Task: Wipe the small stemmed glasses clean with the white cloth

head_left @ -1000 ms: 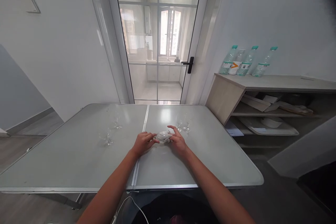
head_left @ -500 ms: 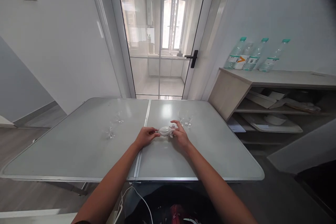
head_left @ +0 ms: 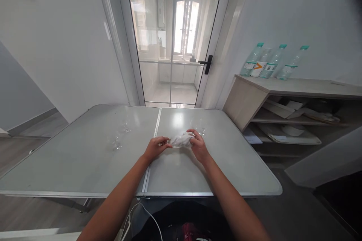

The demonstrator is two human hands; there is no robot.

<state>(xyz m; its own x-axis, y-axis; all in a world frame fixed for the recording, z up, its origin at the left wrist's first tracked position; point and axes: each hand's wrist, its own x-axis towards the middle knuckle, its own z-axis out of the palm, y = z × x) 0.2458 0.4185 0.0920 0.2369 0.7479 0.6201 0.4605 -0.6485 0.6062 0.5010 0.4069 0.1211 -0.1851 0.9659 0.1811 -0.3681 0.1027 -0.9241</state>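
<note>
Room: glazed door [head_left: 171,45] straight ahead, black handle [head_left: 208,64] on its right side, kitchen and bright window [head_left: 186,26] seen through it.
Worktop [head_left: 85,169]: grey, pale rim, metal seam [head_left: 158,120] running front to back.
Glass [head_left: 175,143]: lying sideways between the hands, just right of the seam, mouth end toward the right. Resting on the surface or lifted slightly, cannot tell.
Left hand [head_left: 154,148]: thumb and fingers pinched narrow on the glass's stem end.
Right hand [head_left: 199,147]: fingers curled, gripping white cloth [head_left: 185,139] at the mouth end. Cloth or tissue, hard to say; fingertips partly hidden.
Spare glasses, left: two upright, one nearer [head_left: 117,144], one farther [head_left: 126,127], well apart from the hands.
Spare glasses, right: just beyond the right hand; one foot [head_left: 201,133] shows, the neighbour's is covered by the fingers.
Shelf unit [head_left: 249,99]: right of the worktop, green-capped bottles [head_left: 291,66] on top, trays and papers inside.
Delta vs 0.5 s ago: right hand shifted right, gap between hands wider, more cloth showing between glass and fingers. Left hand about where it was. Left spare glasses unmoved.
Delta vs 1 s ago: glass looked mostly clear then; white fills much more of that spot now.
</note>
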